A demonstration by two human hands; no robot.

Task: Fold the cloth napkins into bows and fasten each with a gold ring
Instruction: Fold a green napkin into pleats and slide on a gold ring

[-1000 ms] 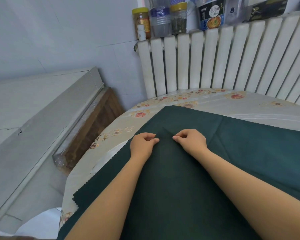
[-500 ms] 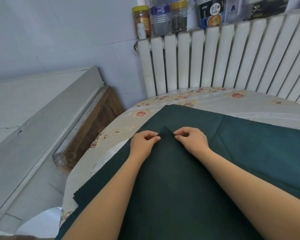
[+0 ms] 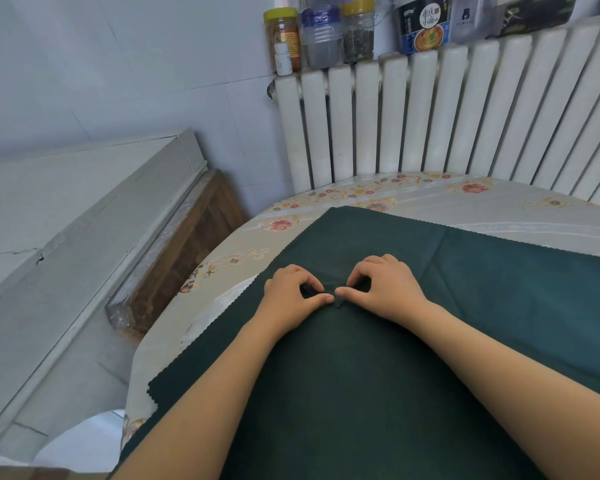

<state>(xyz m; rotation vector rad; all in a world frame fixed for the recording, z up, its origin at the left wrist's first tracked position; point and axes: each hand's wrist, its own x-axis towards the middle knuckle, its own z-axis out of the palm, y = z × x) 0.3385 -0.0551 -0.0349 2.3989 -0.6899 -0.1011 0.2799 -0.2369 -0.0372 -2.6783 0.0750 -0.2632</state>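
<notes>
Head view looks down on a round counter (image 3: 520, 216) covered with a pale cloth printed with red and gold flowers. Behind the counter stands a white ribbed radiator (image 3: 430, 119), and on top of the radiator sits a row of jars (image 3: 323, 32), a small white bottle (image 3: 282, 59) and a printed noodle tub (image 3: 425, 24). Beside the radiator, on the person's left, the wall is pale tile; below it a grey slab (image 3: 66, 202) slopes down over a brown wooden panel (image 3: 187, 244) that ends near the counter's rim.

Most of the counter in front of the radiator is taken up by a dark green napkin (image 3: 499, 306), spread flat. Its long axis runs across the view, from the counter's rim on the person's left toward the right edge of the frame, and its far pinked edge slants away from the radiator as it goes right. One corner points toward the radiator's left end. A crease runs from that far edge toward the person.

Both hands rest on the napkin, on the side away from the radiator. The left hand (image 3: 290, 294) has its fingers (image 3: 321, 299) curled, thumb and forefinger pinching a small fold of the cloth. The right hand (image 3: 385, 287) mirrors it, its fingers (image 3: 343, 292) curled and pinching the same raised fold. The two thumb tips almost meet over a small dark peak of gathered cloth. Both forearms lie across the near part of the napkin.
</notes>
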